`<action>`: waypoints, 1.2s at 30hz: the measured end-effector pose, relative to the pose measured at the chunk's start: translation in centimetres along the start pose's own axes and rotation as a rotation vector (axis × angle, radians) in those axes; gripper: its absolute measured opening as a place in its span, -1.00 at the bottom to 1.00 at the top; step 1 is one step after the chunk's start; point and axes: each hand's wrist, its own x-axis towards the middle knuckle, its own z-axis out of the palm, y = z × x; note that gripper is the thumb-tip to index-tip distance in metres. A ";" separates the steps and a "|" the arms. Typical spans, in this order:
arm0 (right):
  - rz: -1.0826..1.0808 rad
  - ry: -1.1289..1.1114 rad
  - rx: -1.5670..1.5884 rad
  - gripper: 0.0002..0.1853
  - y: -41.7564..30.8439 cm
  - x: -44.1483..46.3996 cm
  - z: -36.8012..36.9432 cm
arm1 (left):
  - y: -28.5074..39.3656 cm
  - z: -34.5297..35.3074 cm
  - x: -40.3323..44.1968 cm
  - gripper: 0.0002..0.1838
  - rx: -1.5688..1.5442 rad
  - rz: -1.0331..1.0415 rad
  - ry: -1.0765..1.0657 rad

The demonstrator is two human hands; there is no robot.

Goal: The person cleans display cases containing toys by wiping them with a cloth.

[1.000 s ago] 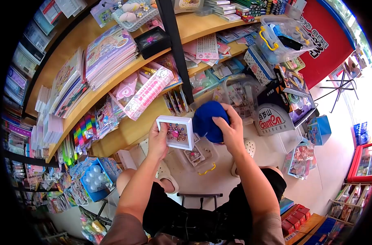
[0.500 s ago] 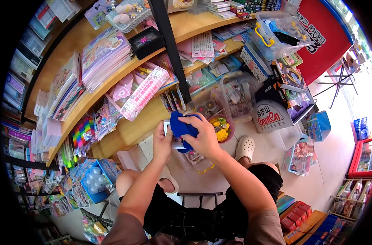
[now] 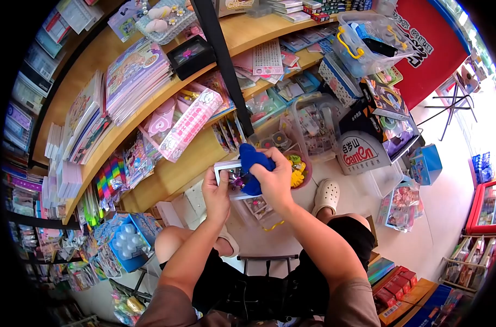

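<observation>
In front of my knees, my left hand [image 3: 216,196] grips the left edge of a small white-rimmed box [image 3: 222,165] with dark and purple things showing inside. My right hand [image 3: 275,182] is closed on a blue cloth [image 3: 253,161], which lies bunched over the right part of the box. The cloth hides that side of the box. Just beyond my right hand, a pink tub [image 3: 308,174] holds a yellow toy [image 3: 297,178]. Below the box stands a clear plastic container [image 3: 248,213] with small items in it.
Wooden shelves [image 3: 172,182] with booklets and a pink box [image 3: 191,125] curve along the left. Clear bins [image 3: 316,122] and a carton [image 3: 362,154] stand ahead to the right. A blue box [image 3: 129,242] is by my left knee, red boxes [image 3: 397,286] lower right.
The blue cloth and my right hand have shifted slightly to the right across the box. More of the box's left part and its contents now shows.
</observation>
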 end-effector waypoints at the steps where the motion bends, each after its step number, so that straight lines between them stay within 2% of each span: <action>1: 0.125 0.054 0.040 -0.85 -0.3 0.1 -0.3 | 0.1 0.0 0.0 -0.77 -0.017 -0.016 0.009; 2: 0.248 0.108 0.081 -0.88 -0.7 0.2 -0.8 | 0.4 -0.1 0.4 -0.80 -0.115 -0.053 0.070; 4: 0.350 0.193 0.208 -0.89 0.5 0.5 -1.8 | 2.1 -0.1 2.0 -0.83 -0.313 -0.128 0.187; 6: 0.424 0.180 0.309 -0.87 1.0 0.8 -2.5 | 2.1 -1.2 2.7 -0.80 -0.318 -0.213 0.179; 9: 0.409 0.025 0.488 -0.82 -2.5 0.9 -2.3 | 1.3 -2.5 2.7 -0.75 -0.326 -0.351 0.162; 12: 0.390 -0.217 0.477 -0.76 -3.3 1.1 -2.4 | 2.0 -2.6 2.6 -0.73 -0.329 -0.427 0.129; 13: 0.263 -0.268 0.410 -0.70 -2.6 1.1 -2.3 | 1.7 -3.0 2.8 -0.69 -0.313 -0.456 0.116; 14: 0.227 -0.444 0.277 -0.65 -2.5 1.2 -2.7 | 1.3 -3.2 2.9 -0.67 -0.297 -0.490 0.101; 16: -0.139 -0.643 -0.070 -0.62 -2.5 0.5 -1.8 | 1.1 -3.2 2.8 -0.62 -0.266 -0.560 0.075; 17: -0.163 -0.742 -0.116 -0.61 -2.4 0.3 -1.4 | 0.8 -2.9 2.4 -0.60 -0.230 -0.599 0.038; 18: -0.069 -0.745 -0.026 -0.62 -2.5 -0.1 -1.0 | 0.9 -2.2 1.7 -0.61 -0.243 -0.617 0.012; 21: -0.100 -0.687 -0.088 -0.64 -2.2 -0.1 -0.9 | 1.5 -0.9 0.0 -0.66 -0.271 -0.637 -0.036; 24: -0.138 -0.554 -0.237 -0.67 -2.2 -0.3 -1.3 | 1.5 -1.0 -0.2 -0.61 -0.208 -0.649 -0.079; 27: -0.226 -0.425 -0.339 -0.70 -2.7 0.0 -1.1 | 1.8 -0.2 -0.9 -0.66 -0.179 -0.725 -0.068; 29: -0.198 -0.278 -0.338 -0.70 -2.3 0.3 -1.2 | 1.7 -0.4 -1.0 -0.65 -0.128 -0.770 -0.132; 31: -0.088 -0.074 -0.313 -0.70 -1.7 0.8 -1.2 | 1.4 -0.1 -1.2 -0.65 -0.126 -0.708 -0.144; 32: -0.078 0.020 -0.402 -0.69 -0.2 1.5 -1.9 | 1.4 0.1 -1.0 -0.65 -0.125 -0.676 -0.151; 34: 0.107 0.035 -0.322 -0.66 0.9 1.9 -2.7 | 1.9 0.4 -0.7 -0.63 -0.143 -0.647 -0.154; 36: 0.099 -0.049 -0.363 -0.66 1.3 1.6 -3.0 | 2.6 0.5 -0.6 -0.63 -0.168 -0.633 -0.125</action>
